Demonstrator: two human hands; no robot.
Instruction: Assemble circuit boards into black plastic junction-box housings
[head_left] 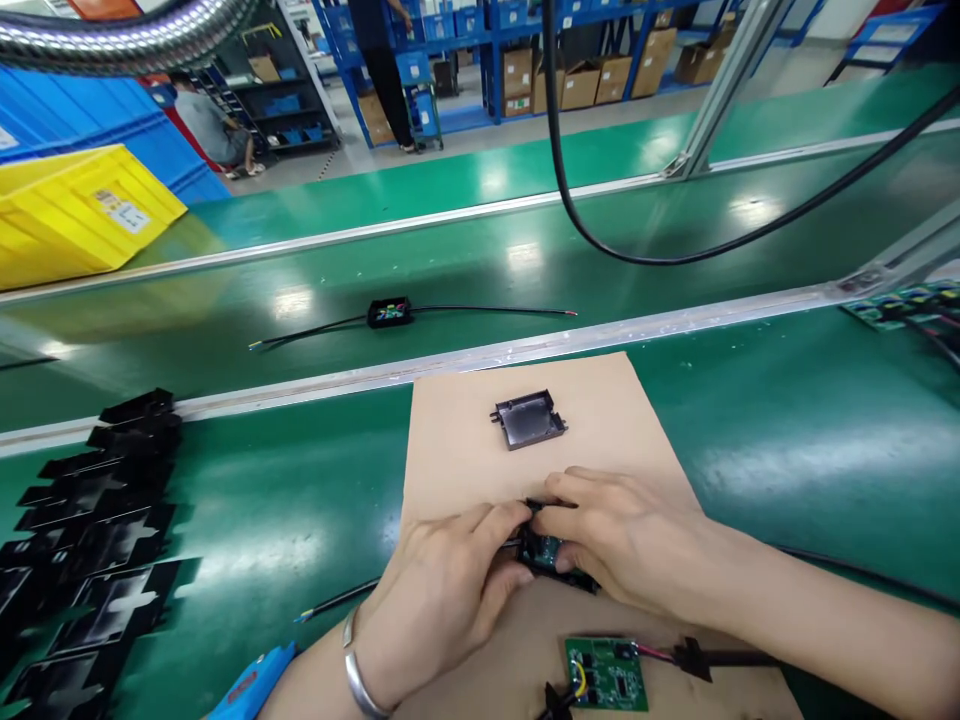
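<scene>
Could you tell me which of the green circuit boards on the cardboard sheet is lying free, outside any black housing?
The bare green board at the sheet's near edge, wires attached, untouched. The other board sits in the black housing gripped by the left hand and right hand.

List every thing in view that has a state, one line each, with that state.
left hand: closed on the black housing with a board inside
right hand: gripping the same housing
black housing with a board inside: open, held over the cardboard sheet
empty black shell: lying open side up, untouched
bare green circuit board: loose, wired
wired module on the conveyor belt: lying flat, leads stretched out
</scene>
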